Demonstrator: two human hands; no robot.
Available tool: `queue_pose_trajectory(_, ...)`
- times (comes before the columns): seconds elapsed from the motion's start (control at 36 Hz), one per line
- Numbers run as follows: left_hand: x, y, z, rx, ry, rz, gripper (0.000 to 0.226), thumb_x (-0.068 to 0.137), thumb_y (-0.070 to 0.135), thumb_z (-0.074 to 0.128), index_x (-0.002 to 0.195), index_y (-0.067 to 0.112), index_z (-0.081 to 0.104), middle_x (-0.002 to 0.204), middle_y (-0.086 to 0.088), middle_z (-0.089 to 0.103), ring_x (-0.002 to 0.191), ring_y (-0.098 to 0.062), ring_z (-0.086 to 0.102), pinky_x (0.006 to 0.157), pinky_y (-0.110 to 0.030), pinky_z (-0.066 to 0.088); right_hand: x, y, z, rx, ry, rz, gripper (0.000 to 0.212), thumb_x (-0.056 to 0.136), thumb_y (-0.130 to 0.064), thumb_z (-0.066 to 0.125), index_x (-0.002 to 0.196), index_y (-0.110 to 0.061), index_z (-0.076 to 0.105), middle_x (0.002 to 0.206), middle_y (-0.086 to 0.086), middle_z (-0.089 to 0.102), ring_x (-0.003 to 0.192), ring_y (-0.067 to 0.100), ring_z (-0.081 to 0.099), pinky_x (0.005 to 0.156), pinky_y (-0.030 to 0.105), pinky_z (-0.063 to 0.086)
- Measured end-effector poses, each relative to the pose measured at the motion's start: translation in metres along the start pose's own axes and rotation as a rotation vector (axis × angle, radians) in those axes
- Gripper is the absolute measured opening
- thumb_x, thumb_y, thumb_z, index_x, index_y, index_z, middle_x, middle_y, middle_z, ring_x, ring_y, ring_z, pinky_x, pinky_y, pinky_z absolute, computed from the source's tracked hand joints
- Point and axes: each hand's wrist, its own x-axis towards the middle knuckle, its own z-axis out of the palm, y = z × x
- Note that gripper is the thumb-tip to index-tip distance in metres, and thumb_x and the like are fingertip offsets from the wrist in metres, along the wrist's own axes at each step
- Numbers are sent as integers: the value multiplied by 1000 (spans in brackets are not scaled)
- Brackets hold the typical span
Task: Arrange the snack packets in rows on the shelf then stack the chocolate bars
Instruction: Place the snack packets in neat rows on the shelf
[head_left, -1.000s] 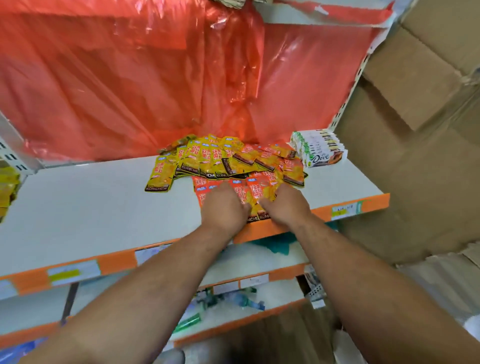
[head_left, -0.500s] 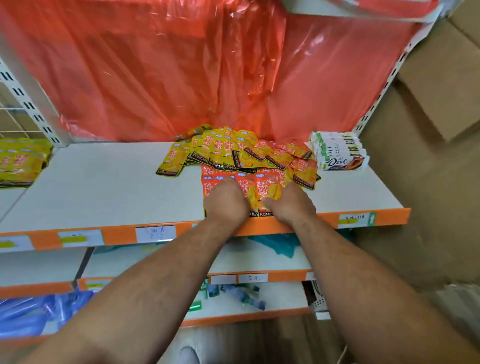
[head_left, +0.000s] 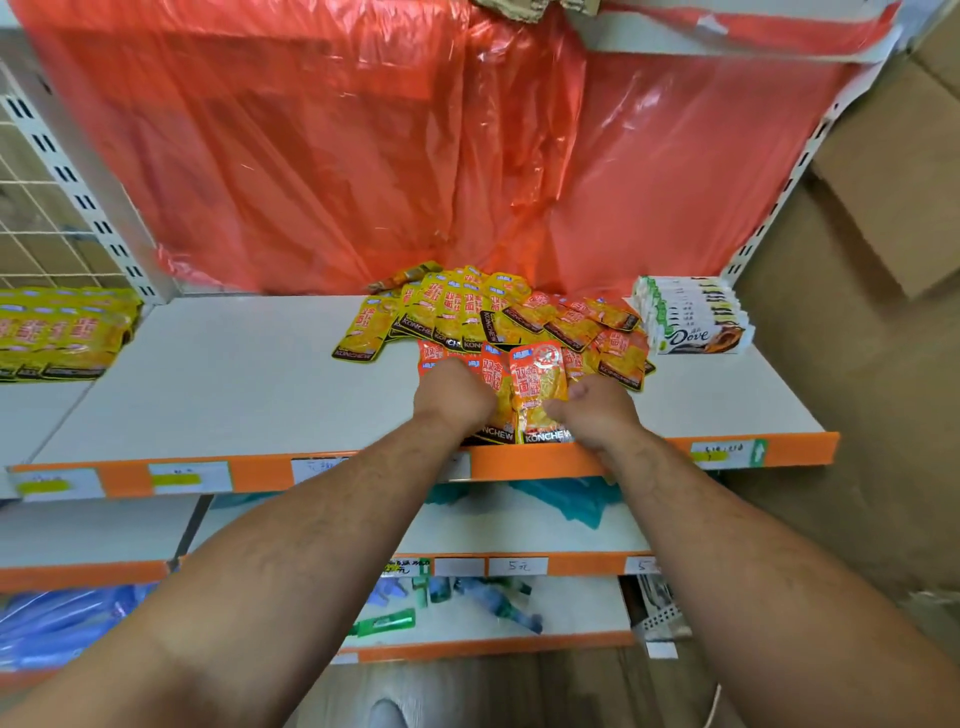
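At the front edge of the shelf the left grip curls over orange packets; the right grip pinches a raised packet just beside it; yellow packets fan out behind; chocolate bars sit stacked right of them.

**Legible text.** "KONCHEW", white on a black band, runs along the lower edge of the front orange snack packet and of the yellow snack packet at its 10 o'clock. "Dove" marks the top wrapper of the chocolate bars, at 2 o'clock. A price tag on the lower shelf edge reads "5元". The handwritten label on the shelf edge above cannot be read.
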Motion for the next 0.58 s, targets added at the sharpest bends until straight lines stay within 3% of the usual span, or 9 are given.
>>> queue_pose_trajectory(0.08,1,-1,-12,-55,41,-20,18,91,17,56,96,4,69,101,-13,69,96,-31,63,69,-28,40,1,-3,-1,193,-14,21,20,84,-18,77,80,-12,58,81,5,53,82,23,51,78,46,50)
queue_pose_trajectory(0.17,1,-7,-24,-126,70,-61,17,88,18,62,93,4,71,97,-13,71,91,-30,65,70,-29,48,-1,-9,-1,311,-61,17,29,87,-17,76,111,-5,64,103,5,56,95,22,53,70,31,45)
queue_pose_trajectory(0.22,3,-14,-31,-195,76,-99,15,85,17,67,88,3,70,94,-14,72,92,-32,67,76,-36,56,-2,-13,2,352,-84,-7,39,86,-19,78,120,-8,64,107,2,60,95,21,58,61,26,42)
queue_pose_trajectory(0.33,-3,-28,-48,-324,61,-126,14,83,12,74,74,9,64,89,-9,69,83,-25,64,73,-31,50,-12,-27,12,419,-153,-47,12,87,-12,76,87,-17,65,80,-8,62,70,12,58,56,26,44)
queue_pose_trajectory(0.44,-11,-44,-66,-464,47,-140,19,84,5,70,73,16,59,82,-6,62,71,-20,56,64,-26,49,-22,-46,27,423,-198,-84,14,87,-15,76,90,-14,63,86,2,64,66,15,55,55,27,44)
queue_pose_trajectory(0.58,-16,-67,-93,-544,85,-155,27,82,1,71,63,16,59,65,1,58,52,-12,45,40,-17,31,-36,-77,51,399,-223,-136,22,86,-13,77,77,-20,58,80,0,62,68,14,52,66,34,44)
